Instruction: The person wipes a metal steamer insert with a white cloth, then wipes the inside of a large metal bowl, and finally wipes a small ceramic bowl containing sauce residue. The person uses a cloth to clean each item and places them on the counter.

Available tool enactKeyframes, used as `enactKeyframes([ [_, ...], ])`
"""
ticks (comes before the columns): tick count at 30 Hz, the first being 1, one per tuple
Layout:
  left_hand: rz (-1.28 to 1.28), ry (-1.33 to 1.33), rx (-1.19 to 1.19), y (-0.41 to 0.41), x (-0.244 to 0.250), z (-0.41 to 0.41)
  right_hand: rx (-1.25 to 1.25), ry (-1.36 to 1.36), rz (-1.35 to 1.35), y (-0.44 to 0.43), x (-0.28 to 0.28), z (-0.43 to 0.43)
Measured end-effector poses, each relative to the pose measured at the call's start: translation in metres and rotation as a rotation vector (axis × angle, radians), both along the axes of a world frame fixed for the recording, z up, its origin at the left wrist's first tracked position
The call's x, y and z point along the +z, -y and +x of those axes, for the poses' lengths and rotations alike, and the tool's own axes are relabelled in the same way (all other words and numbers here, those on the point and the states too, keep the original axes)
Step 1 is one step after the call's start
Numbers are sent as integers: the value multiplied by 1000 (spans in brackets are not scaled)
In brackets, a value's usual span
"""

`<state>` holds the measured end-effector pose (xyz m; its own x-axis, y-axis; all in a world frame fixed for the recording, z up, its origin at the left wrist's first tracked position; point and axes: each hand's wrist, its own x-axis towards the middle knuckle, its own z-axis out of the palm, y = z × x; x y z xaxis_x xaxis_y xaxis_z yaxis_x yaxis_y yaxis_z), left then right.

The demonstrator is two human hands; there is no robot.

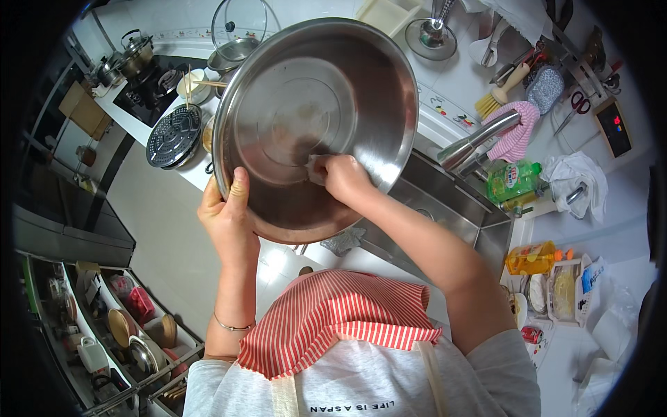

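Note:
A large stainless steel basin (380,78) is held up and tilted, so its inside faces me. My left hand (229,213) grips its rim at the lower left, thumb on the inner side and fingers mostly hidden behind. Inside the bowl, my right hand (346,180) pinches a whitish crumpled cloth or tissue (316,169) against the lower wall near the base. A brownish patch shows on the basin's bottom. Behind the right forearm lies a stainless steel sink (453,221), partly covered by the basin and arm.
A curved faucet (479,138) with a pink striped cloth (516,130) over it stands to the right. Beside it is a green detergent bottle (513,181). A black steamer plate (177,133) and a gas stove (148,88) are at left. Below, an open drawer (125,323) holds dishes.

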<state>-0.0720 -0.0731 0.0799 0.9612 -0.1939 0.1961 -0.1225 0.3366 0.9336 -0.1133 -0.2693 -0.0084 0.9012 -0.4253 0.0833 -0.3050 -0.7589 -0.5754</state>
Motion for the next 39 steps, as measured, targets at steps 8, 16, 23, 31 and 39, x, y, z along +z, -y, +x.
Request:
enactKeyframes([
  [8,13,50,3,0,0,-1,216,70,327,-16,7,10],
  [16,18,23,49,2,-8,1,600,-326,274,0,21,12],
  [23,8,-35,30,0,-13,1,732,-433,175,-6,39,10],
  [31,-19,-94,-47,3,-20,-1,616,-508,207,-11,26,5],
  [39,-17,-134,-75,9,-22,-4,581,-530,289,-20,17,-4],
])
